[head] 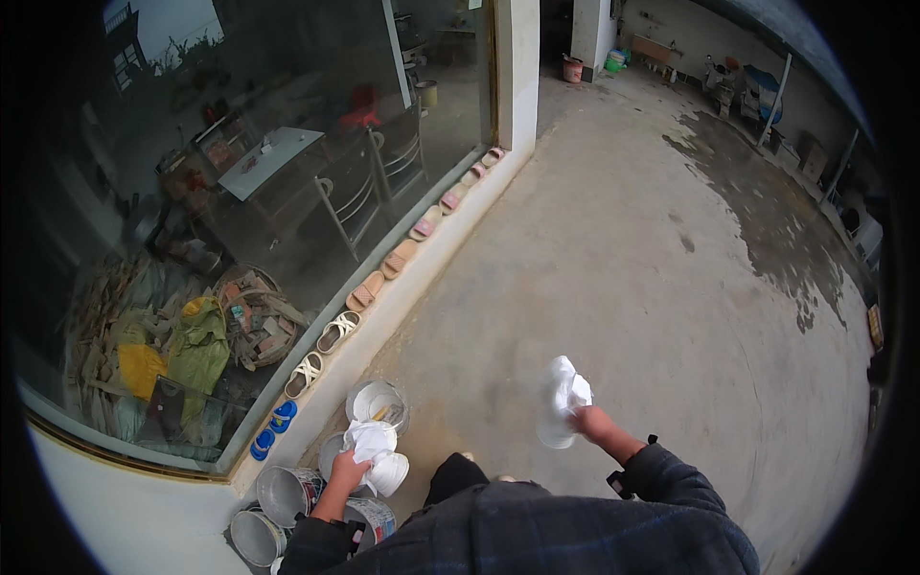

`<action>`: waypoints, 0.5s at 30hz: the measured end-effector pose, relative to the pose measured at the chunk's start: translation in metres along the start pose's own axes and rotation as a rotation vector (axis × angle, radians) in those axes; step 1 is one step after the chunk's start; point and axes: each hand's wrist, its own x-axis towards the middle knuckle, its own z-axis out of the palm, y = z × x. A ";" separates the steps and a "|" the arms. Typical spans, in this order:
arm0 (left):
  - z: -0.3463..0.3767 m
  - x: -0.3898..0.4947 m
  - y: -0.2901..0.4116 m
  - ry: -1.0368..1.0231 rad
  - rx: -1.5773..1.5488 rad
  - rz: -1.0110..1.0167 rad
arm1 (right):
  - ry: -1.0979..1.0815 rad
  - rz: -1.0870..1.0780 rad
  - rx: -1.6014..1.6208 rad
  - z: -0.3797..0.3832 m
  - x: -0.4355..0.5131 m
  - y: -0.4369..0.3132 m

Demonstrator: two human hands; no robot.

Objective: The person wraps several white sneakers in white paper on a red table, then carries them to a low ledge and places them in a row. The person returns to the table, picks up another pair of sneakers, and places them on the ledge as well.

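My left hand (348, 473), low on the left, grips a white shoe-like item (390, 474) with crumpled white paper or cloth (374, 437) on it. Several buckets stand around and below that hand, among them a pale one (359, 399) with a yellowish-handled thing inside. Out over the concrete floor, my right hand (595, 424) holds a similar white item (555, 433), with white paper or cloth (571, 381) at its upper end. Blur hides the exact shape of this second item.
Pairs of slippers and sandals (365, 290) line the ledge (431, 277) below a large window (287, 180). Bare concrete (575, 251) stretches ahead, with a wet patch (769, 223) on the right. Farther off are a red bucket (573, 70) and parked scooters (758, 93).
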 end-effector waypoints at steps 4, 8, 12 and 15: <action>-0.004 0.104 0.045 -0.003 -0.018 0.002 | 0.053 -0.053 -0.008 -0.044 0.099 -0.007; 0.004 0.220 0.082 -0.071 -0.002 0.024 | 0.057 -0.098 -0.083 -0.088 0.179 -0.007; 0.013 0.329 0.133 -0.084 -0.021 0.075 | 0.060 -0.118 -0.080 -0.128 0.248 -0.002; 0.018 0.408 0.181 -0.124 -0.056 0.112 | 0.020 -0.123 -0.137 -0.162 0.297 0.013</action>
